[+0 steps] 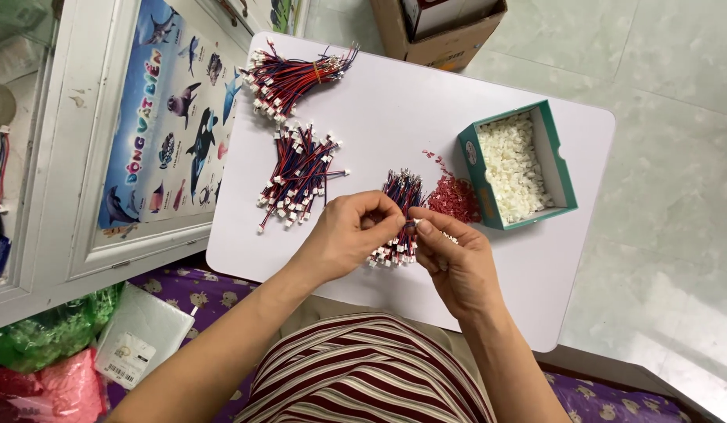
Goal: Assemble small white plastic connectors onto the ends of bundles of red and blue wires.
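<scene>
Honestly, the pinch point is the hardest part to read from my feed: my left hand (344, 235) and right hand (455, 262) meet fingertip to fingertip over the white table (395, 117), and whatever small part sits between them is mostly covered. I log both sets of fingers as curled closed, thumb against forefinger, on one end of a thin wire lead; I cannot tell whether a connector is already on it.

Directly under and beyond the fingertips lies a wire bundle (401, 196) of red, blue and black leads, its near end hidden by my hands. Count of wire groups on the table: three. The second bundle (299, 176) lies beyond my left knuckles, and the tied bundle (289, 78) lies farther off the same way, near the table's far edge.

Just beyond my right fingertips sits one heap of small red pieces (453, 196), too small to count. Past that, touching the heap, stands one teal box (473, 168) filled with white plastic housings (514, 168), uncountable at this size.

One cardboard carton (449, 39) on the floor is cut off by the top edge.
</scene>
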